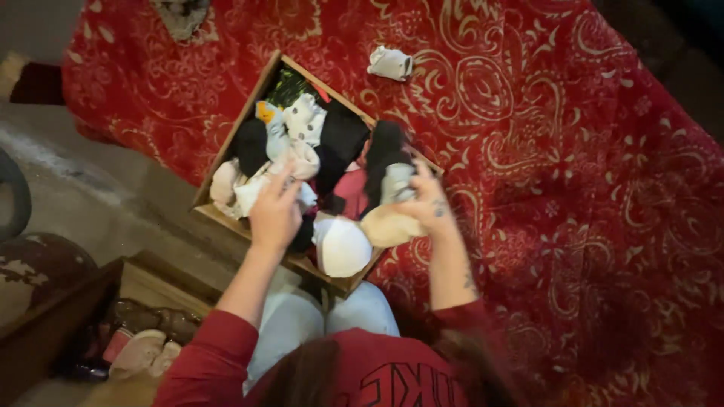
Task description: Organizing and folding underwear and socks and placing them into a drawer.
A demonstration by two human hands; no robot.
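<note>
head view looked down on a wooden drawer (pixel 226 154) resting on a bed with a red patterned bedspread (pixel 573 173). the drawer was full of socks and small garments, black, white and pink. over the drawer's near half, the left hand (pixel 275 215) had its grip clenched on a white sock (pixel 256 188). at the drawer's right edge, the right hand (pixel 422 200) was grasping a grey-white sock (pixel 396 183). beyond the drawer's far corner a folded white sock pair (pixel 390 63) lay alone on the bedspread.
</note>
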